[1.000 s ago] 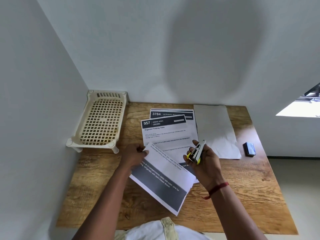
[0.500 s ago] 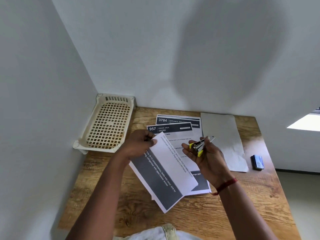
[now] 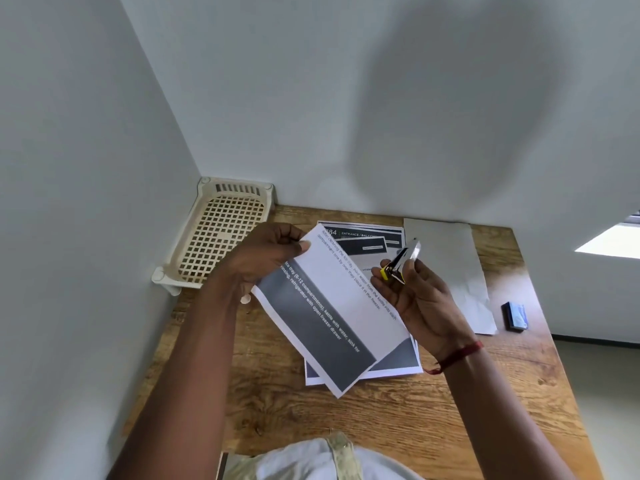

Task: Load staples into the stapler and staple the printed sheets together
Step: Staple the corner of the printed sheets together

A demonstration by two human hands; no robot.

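Observation:
My left hand (image 3: 266, 258) pinches the top corner of a printed sheet (image 3: 332, 313) with a dark band and white text, lifted and tilted over the table. My right hand (image 3: 420, 303) grips a small metal stapler (image 3: 401, 263) with yellow parts, its jaws pointing up and away, just right of the sheet's edge. Two more printed sheets (image 3: 367, 237) lie flat on the wooden table (image 3: 415, 427) beneath, partly hidden by the lifted sheet. A small dark staple box (image 3: 515, 316) rests near the table's right edge.
A cream perforated plastic tray (image 3: 214, 237) stands in the back left corner against the walls. A blank grey-white sheet (image 3: 453, 271) lies at the back right, between the printed sheets and the staple box. White walls close in behind and on the left.
My left hand has lifted the printed sheet higher and farther back. My right hand with the stapler has risen alongside it. The camera has tilted, shifting the table lower in view.

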